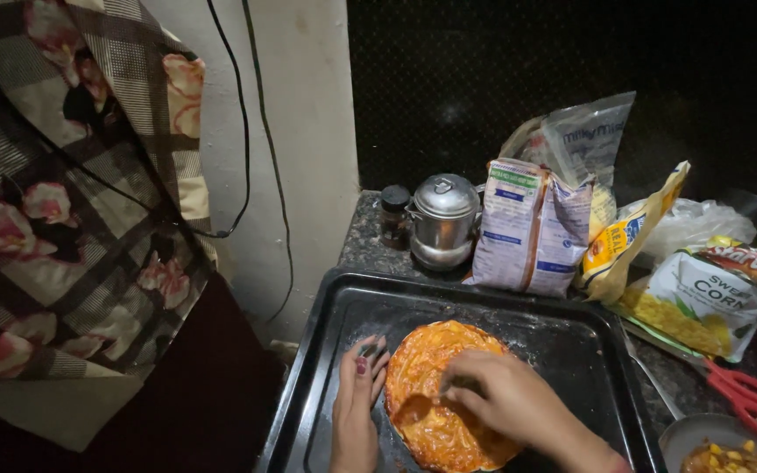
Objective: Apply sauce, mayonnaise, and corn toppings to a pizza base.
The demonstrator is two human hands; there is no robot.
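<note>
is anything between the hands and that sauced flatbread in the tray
Nothing visible does. The right hand already rests on the sauce-covered flatbread, and the left hand lies flat on the black baking tray against the bread's left edge. The packets and steel pot sit behind the tray.

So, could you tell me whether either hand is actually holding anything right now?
Nothing is gripped: the left hand rests flat beside the sauced dough round, and the right hand presses on top.
</note>
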